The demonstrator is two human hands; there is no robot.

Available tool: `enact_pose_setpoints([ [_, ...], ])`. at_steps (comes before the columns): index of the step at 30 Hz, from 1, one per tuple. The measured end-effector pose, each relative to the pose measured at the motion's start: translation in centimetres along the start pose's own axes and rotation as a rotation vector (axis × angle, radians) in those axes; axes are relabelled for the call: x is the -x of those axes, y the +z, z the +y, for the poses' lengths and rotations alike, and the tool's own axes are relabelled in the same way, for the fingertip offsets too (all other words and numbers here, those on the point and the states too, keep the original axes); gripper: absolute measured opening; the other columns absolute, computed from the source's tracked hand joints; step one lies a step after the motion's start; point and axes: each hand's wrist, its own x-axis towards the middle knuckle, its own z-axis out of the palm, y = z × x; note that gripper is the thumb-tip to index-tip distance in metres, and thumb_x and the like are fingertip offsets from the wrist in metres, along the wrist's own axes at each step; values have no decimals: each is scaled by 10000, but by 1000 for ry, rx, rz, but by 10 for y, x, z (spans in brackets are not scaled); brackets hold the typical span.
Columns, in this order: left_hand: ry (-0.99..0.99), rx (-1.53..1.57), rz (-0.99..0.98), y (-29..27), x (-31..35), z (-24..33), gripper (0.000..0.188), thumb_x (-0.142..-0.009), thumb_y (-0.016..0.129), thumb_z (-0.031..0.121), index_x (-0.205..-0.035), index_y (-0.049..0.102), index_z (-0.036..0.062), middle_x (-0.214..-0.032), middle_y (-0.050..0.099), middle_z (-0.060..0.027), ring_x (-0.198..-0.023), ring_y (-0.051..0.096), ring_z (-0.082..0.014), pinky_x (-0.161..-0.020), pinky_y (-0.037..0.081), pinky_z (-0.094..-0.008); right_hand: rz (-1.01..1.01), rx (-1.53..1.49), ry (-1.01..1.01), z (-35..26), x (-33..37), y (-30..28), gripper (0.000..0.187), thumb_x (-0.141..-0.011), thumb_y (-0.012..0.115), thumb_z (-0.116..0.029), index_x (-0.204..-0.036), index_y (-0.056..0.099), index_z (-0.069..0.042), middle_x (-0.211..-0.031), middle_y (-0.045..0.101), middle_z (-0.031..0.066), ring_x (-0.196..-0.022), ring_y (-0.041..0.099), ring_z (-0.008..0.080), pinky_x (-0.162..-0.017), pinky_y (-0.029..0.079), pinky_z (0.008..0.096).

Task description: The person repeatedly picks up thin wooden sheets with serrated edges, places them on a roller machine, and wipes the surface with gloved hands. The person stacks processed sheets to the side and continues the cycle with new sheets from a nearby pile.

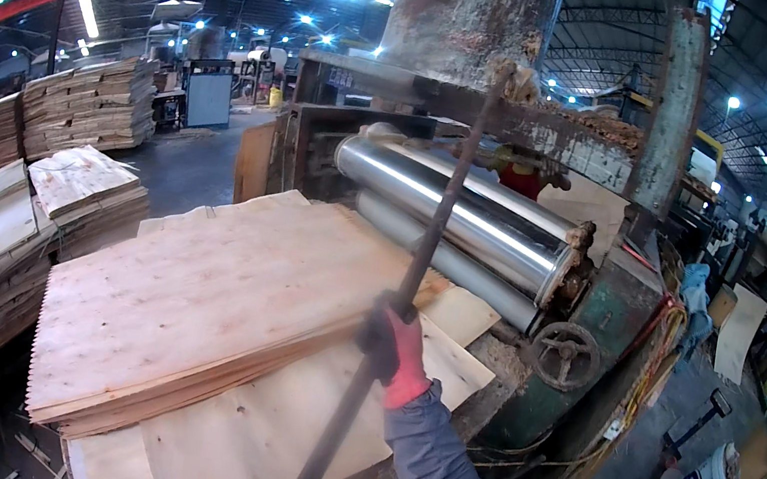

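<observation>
Pole [425, 257], lower end unseen

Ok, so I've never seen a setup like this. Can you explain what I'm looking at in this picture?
Sure. There's one picture, from a wide fisheye camera on a person's head, looking down at the work; that's why straight edges bend. The person's gloved right hand is closed around a long dark pole, which slants across the view. The left hand isn't in sight.

Below and to the left lies a stack of wood veneer sheets, with larger pale sheets showing from under it. Beyond is a machine with shiny metal rollers and a handwheel on its side. More stacked veneer stands at far left.
</observation>
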Motion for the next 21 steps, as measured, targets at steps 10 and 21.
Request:
enact_pose_setpoints([
  [10, -8, -5, 21, 52, -50, 26, 375, -767, 597, 340, -1030, 536, 79, -817, 589, -124, -750, 574, -206, -642, 451, -326, 74, 57, -81, -80, -97, -47, 168, -816, 544, -153, -916, 441, -65, -654, 463, 53, -457, 461, 137, -412, 420, 256],
  [21, -126, 22, -2, 69, -83, 31, 282, -796, 568, 331, -949, 533, 96, -658, 562, -81, -594, 543, -169, -543, 439, -328, 42, -70, -52, -61, -120, -68, 159, -805, 547, -126, -911, 438, -80, -640, 460, 62, -442, 456, 138, -393, 408, 257],
])
